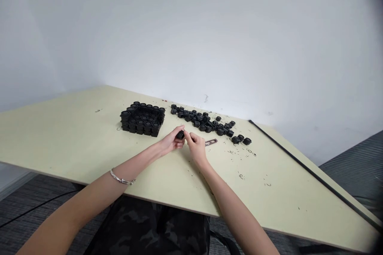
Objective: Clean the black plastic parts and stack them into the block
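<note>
**Bench obs., head view.** L hand [170, 141] is closed, gripping a small blk moulded-plastic cylindrical cap [180, 135] btwn fingers & thumb, held up just off the board, at centre front, w/in easy reach of both hands. R hand [196, 147] is half-closed, its fingertips [186, 134] at the cap's right side; contact likely, firm grip can't be confirmed. Both hands converge on the one piece, which suggests two-handed work on it.

Left of the hands: a square blk plastic block of interlocked cylindrical caps [142, 119], w/ a hollow centre, sits as a compact unit, well apart from the loose parts. Right of the hands: a loose, sprawling heap of matching blk plastic caps [200, 121] runs along the far side, w/ two stray caps [241, 140] at its near end. Separation appears deliberate, joined vs. loose.

A small flat metal strip w/ reddish-brown marking [211, 142] lies just right of R hand, ready to hand. Fine dark plastic scraps [248, 154] litter the pale-cream laminate tabletop [74, 143]. A long blk rod [311, 173] lies along its right edge. Silver bangle [121, 177] on L wrist.
</note>
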### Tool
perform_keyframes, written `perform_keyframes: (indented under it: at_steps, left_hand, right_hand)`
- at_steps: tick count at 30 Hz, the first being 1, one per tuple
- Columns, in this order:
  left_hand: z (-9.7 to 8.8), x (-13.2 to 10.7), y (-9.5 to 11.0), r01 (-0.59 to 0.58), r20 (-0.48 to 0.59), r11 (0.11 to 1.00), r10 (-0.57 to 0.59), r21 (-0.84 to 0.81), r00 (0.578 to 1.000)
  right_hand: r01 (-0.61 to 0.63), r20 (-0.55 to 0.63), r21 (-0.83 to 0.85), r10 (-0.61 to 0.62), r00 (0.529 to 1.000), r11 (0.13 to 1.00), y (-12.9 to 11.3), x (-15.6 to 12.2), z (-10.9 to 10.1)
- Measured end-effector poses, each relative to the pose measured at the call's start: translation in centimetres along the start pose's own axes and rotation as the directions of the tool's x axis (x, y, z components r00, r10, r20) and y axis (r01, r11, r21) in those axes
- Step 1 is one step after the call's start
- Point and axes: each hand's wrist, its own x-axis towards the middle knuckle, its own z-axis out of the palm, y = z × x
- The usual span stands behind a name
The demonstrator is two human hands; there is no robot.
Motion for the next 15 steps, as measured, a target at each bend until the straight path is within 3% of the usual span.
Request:
perform_keyframes:
  at_steps: [4,10,15]
  left_hand:
    - [0.25,-0.21,0.04,-0.002,0.069,0.999,0.005,-0.034,0.998]
    - [0.11,-0.05,0.0,0.026,-0.044,0.997,-0.029,-0.075,0.999]
    - [-0.18,0.14,-0.16,0.038,-0.018,0.998,-0.039,-0.059,0.999]
  right_hand:
    - [0.018,-0.016,0.033,-0.018,1.0,0.999,0.17,0.02,-0.02]
    - [0.064,0.067,-0.01,-0.063,0.996,0.998,-0.31,-0.62,0.48]
    - [0.038,0.041,-0.015,-0.037,0.998,0.999,-0.7,-0.61,0.22]
